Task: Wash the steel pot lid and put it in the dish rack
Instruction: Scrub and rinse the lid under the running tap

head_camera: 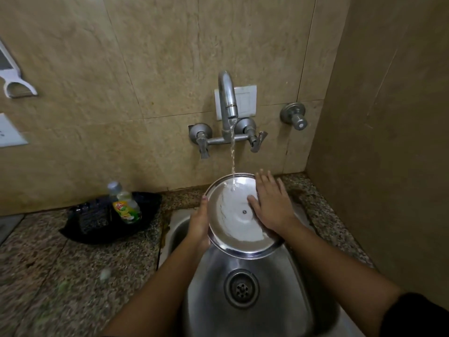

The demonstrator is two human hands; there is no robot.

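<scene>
The round steel pot lid (pixel 237 224) is held tilted over the steel sink (pixel 211 288), its inner side up with a small rivet at the centre. Water from the wall tap (pixel 227 98) falls onto the lid's far part. My left hand (pixel 199 222) grips the lid's left rim, thumb over the edge. My right hand (pixel 271 203) lies flat on the lid's right side, fingers spread, palm on the metal. No dish rack is in view.
A dish soap bottle (pixel 125 205) stands in a black tray (pixel 97 222) on the granite counter left of the sink. The tap's two handles (pixel 202 142) stick out from the tiled wall. A second valve (pixel 295 116) sits to the right. A brown wall closes the right side.
</scene>
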